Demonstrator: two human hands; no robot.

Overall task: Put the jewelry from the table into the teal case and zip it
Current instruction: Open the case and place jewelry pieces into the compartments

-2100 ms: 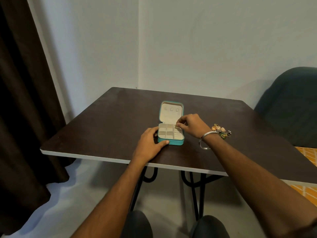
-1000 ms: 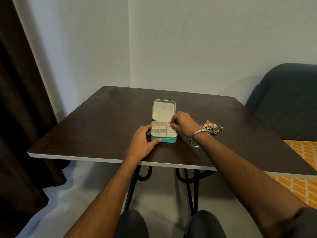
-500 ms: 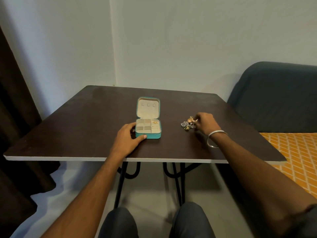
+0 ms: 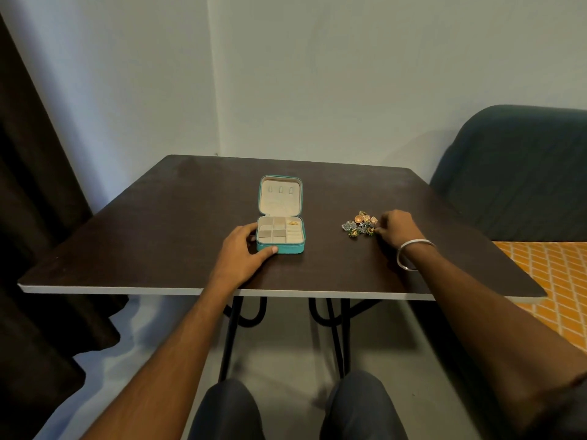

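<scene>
The teal case [image 4: 295,248] lies open on the dark table [image 4: 158,236], its lid upright and its cream compartments showing. One small gold piece [image 4: 293,222] sits in the back right compartment. My left hand [image 4: 243,254] grips the case's front left corner. A small heap of jewelry [image 4: 359,224] lies to the right of the case. My right hand [image 4: 395,230], with a silver bangle on the wrist, rests at the heap's right edge, fingertips pinched at a piece there; whether it is lifted I cannot tell.
A dark curtain [image 4: 35,217] hangs at the left. A dark green sofa [image 4: 514,173] stands past the table's right side, over an orange patterned floor mat [image 4: 552,281]. The table's white front edge [image 4: 222,292] is close to my knees.
My right hand has left the case and gone right to the jewelry heap. A gold piece now lies in the back right compartment. My left hand stays on the case.
</scene>
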